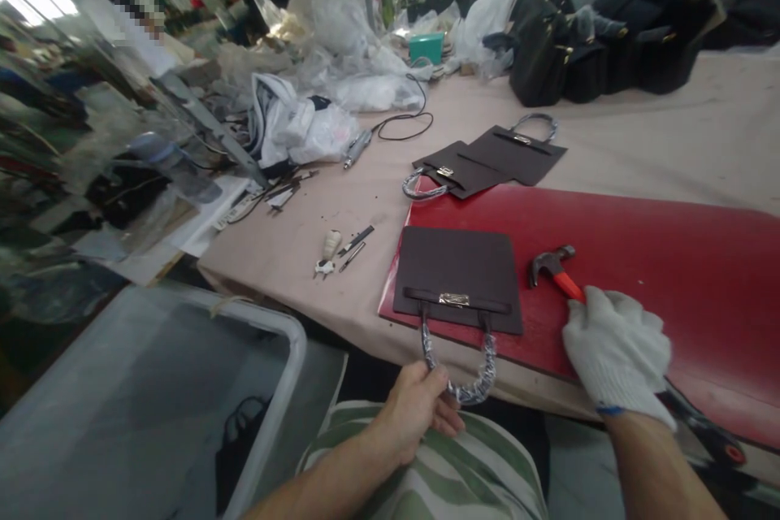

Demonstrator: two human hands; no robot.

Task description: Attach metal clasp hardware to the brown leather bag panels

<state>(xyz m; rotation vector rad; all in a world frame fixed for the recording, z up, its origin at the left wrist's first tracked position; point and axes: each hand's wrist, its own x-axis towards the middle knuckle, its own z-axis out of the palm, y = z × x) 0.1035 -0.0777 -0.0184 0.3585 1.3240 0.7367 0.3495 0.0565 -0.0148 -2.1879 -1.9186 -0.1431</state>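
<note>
A dark brown bag panel (457, 260) lies flat on a red board (664, 252), a strap and a gold metal clasp (454, 300) across its lower part. Its plastic-wrapped handle (486, 370) hangs over the table's front edge. My bare left hand (420, 406) is closed around the left side of that handle. In a white knit glove, my right hand (618, 345) grips a claw hammer (564, 276) with an orange handle. The hammer's head rests on or just over the red board, right of the panel; contact is unclear.
Two more panels with handles (524, 153) overlap behind the board. Small hand tools (353, 248) lie to the left. Plastic bags (341, 73), a green box (426, 49) and black bags (548, 49) stand farther back, near another person's hands. A grey bin (296, 333) is at lower left.
</note>
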